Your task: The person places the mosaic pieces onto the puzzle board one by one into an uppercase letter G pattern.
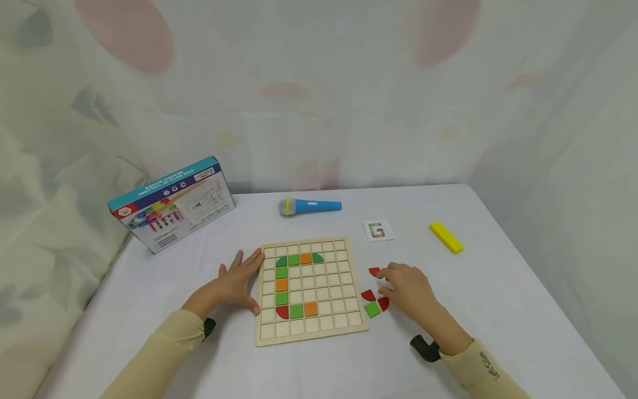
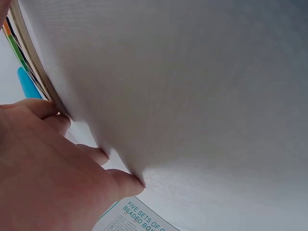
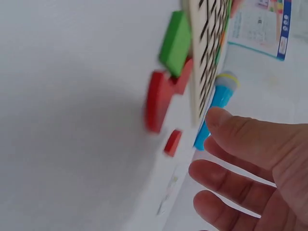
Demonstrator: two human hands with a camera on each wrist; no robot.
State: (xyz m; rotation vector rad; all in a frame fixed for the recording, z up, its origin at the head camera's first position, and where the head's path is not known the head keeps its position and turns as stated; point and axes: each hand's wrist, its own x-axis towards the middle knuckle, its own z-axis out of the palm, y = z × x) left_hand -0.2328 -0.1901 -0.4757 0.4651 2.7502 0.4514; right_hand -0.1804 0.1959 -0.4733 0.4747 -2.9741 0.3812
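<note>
A wooden grid board (image 1: 340,305) lies on the table. Green and orange squares, two green quarter-circles and a red quarter-circle (image 1: 282,312) sit in its cells, forming an open C shape. My left hand (image 1: 234,282) is spread at the board's left side, thumb and a fingertip right at the edge. Right of the board, my right hand (image 1: 410,291) hovers with loosely bent fingers over loose pieces: a green square (image 1: 372,309) and three red quarter-circles (image 3: 159,101). In the right wrist view, nothing shows between its thumb and fingers.
Behind the board lies a blue toy microphone (image 1: 316,206). A small card (image 1: 379,230) printed with a coloured G lies at the back right, near a yellow block (image 1: 446,238). At the back left stands a cardboard box (image 1: 174,208). A curtain hangs behind the table.
</note>
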